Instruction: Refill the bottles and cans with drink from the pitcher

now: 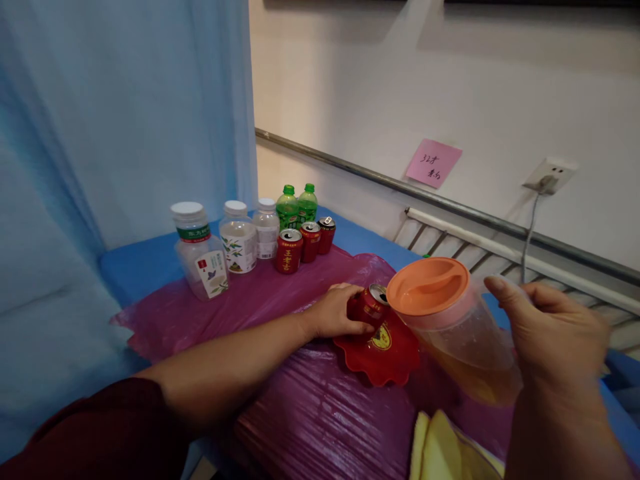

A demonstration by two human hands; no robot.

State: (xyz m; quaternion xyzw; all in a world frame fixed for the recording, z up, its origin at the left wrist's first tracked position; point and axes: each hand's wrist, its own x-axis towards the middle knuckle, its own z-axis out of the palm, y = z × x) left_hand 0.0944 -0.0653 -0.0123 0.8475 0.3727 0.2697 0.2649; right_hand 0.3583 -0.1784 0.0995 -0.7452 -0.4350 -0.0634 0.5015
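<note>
My left hand (337,310) is wrapped round a red drink can (373,303) with an opened top. Under the can lies a red scalloped plate (393,363) bearing a yellow emblem. On the right, my right hand (560,327) grips the handle of a clear plastic pitcher (467,353) with an orange lid (429,287). The pitcher is tilted to the left, its lid edge close beside the can's top. Amber liquid sits in its lower part. Whether any liquid flows into the can, I cannot tell.
Purple plastic sheeting (310,393) covers the blue surface. Further back stand several red cans (289,253), green bottles (307,203) and clear jars with white lids (240,243). A yellow cloth (440,447) lies at the front. A metal rail (350,163) and socket (550,175) are on the wall.
</note>
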